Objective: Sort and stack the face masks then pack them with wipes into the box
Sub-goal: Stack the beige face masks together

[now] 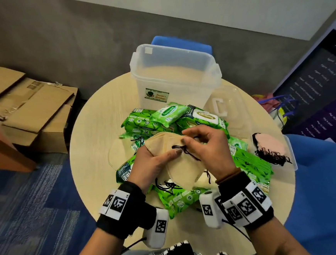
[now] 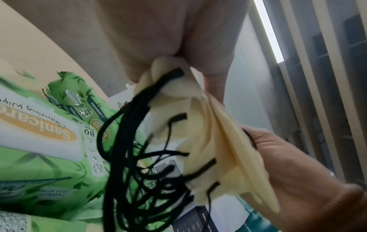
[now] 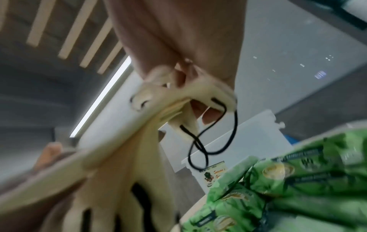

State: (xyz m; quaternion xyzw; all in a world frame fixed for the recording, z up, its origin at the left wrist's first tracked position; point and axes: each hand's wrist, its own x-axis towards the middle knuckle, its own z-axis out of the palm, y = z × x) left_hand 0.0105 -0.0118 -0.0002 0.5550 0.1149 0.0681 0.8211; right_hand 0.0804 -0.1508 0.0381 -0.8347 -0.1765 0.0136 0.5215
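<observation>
Above the pile of wipes I hold a stack of beige face masks (image 1: 181, 167) with black ear loops (image 1: 187, 151). My left hand (image 1: 155, 162) grips the stack's left side, thumb on top. My right hand (image 1: 204, 144) pinches the far edge by the loops. In the left wrist view the beige masks (image 2: 208, 133) hang with tangled black loops (image 2: 139, 157). The right wrist view shows the beige masks (image 3: 129, 164) pinched in my fingers. Green wipe packs (image 1: 170, 112) cover the middle of the round table (image 1: 95, 133). The clear plastic box (image 1: 175, 76) stands open behind them.
A pink mask stack (image 1: 269, 145) with black loops lies at the table's right edge. The clear lid (image 1: 228, 106) rests right of the box. One single beige mask (image 1: 117, 153) lies flat on the left. Cardboard boxes (image 1: 31, 110) sit on the floor left; a blue chair (image 1: 180, 43) stands behind.
</observation>
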